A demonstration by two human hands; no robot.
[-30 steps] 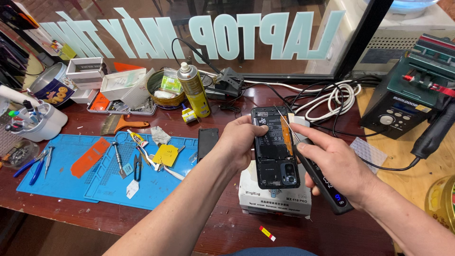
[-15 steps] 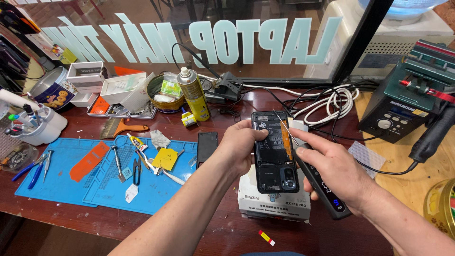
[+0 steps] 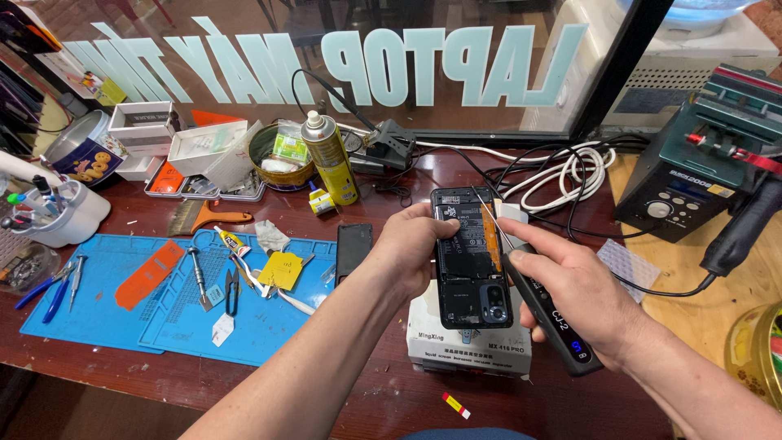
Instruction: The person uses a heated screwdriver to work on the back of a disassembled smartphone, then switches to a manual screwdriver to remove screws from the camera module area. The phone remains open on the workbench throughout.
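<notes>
Just right of the frame's centre, an opened phone [image 3: 471, 257] with its back cover off lies flat on a white box [image 3: 468, 350] on the dark red surface [image 3: 391, 391]. The person's left hand [image 3: 411, 248] curls its grip around the phone's left edge, thumb on the exposed insides. The right hand [image 3: 582, 297] pinches a black powered screwdriver [image 3: 546, 305] like a pen, its thin tip meeting the phone's right side by an orange strip. The phone looks light, stiff and fragile, with bare boards and thin ribbon; it seems best held by its outer frame edges. To the left lies a blue mat [image 3: 163, 305] strewn with small tools, and a yellow spray can [image 3: 330, 159] stands behind.
</notes>
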